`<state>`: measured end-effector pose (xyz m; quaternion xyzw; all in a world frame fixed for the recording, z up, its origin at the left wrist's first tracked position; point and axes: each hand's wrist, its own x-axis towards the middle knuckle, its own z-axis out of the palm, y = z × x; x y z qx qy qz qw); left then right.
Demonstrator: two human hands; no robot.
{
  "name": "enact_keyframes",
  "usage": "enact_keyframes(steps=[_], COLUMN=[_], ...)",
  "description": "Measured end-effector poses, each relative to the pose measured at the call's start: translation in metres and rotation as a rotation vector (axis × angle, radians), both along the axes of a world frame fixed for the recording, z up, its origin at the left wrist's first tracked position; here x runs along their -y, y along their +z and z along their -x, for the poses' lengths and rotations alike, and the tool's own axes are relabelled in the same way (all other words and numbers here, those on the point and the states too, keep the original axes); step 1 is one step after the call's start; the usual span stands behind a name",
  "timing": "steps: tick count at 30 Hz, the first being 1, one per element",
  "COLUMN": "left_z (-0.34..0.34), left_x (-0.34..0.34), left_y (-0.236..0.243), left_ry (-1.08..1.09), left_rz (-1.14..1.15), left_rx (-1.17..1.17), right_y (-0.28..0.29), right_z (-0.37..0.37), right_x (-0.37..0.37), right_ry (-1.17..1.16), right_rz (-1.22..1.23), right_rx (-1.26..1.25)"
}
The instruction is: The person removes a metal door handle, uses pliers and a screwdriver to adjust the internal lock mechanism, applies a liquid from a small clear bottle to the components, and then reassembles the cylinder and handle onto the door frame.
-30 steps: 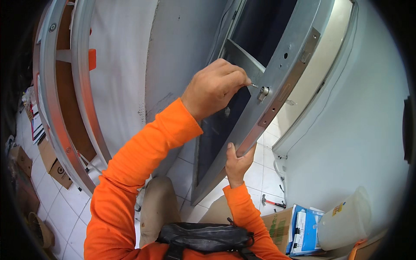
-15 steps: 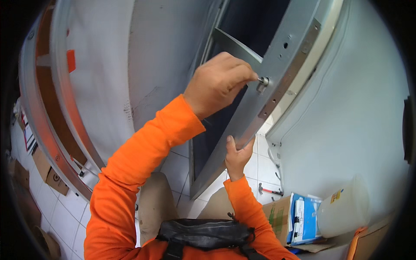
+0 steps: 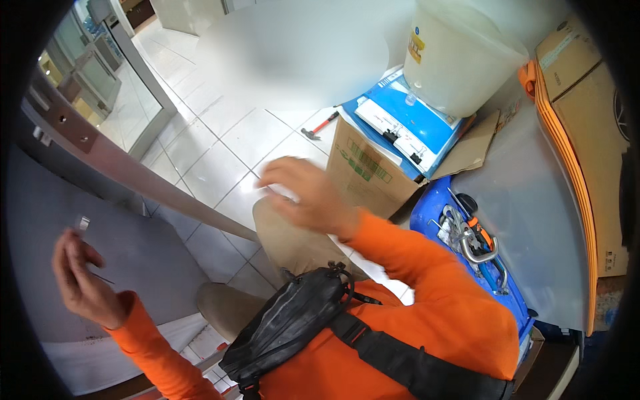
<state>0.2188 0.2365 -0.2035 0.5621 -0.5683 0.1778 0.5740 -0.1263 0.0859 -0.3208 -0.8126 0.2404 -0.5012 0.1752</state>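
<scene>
My left hand (image 3: 83, 283) is raised beside the grey door (image 3: 150, 247), its fingers closed in a pinch. A small silver metal piece (image 3: 84, 223) shows at the fingertips, its exact kind unclear. Near the palm a thin dark shaft (image 3: 101, 277) sticks out. Above this hand, the door's edge carries a metal lock plate (image 3: 73, 130) with screw holes. My right hand (image 3: 307, 197), smeared by motion, hovers over my knee with thumb and fingers apart and nothing visible in it.
A cardboard box (image 3: 367, 167) holds blue folders (image 3: 427, 143) beneath a translucent bucket (image 3: 460, 67). Next to it, a blue toolbox (image 3: 427, 213) carries pliers (image 3: 479, 233) and other tools. A hammer (image 3: 320, 127) lies on the white tiled floor (image 3: 220, 160).
My view has swung right, toward the box and tools. My left hand has come away from the lock on the door. My right hand has let go of the door's edge.
</scene>
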Motion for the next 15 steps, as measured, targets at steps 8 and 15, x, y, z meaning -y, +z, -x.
enact_keyframes(steps=[8,15], left_z=[0.078,0.114], left_x=[0.017,0.030], left_y=[-0.085,-0.084], left_ry=[-0.522,-0.588], left_rz=[-0.313,-0.602], left_rx=[-0.859,-0.713], right_y=[0.036,-0.001], right_z=[0.210,0.196], right_x=[0.044,0.138], right_ry=[-1.003,-1.351], right_rz=[-0.168,-0.260], right_rx=[-0.285,-0.258])
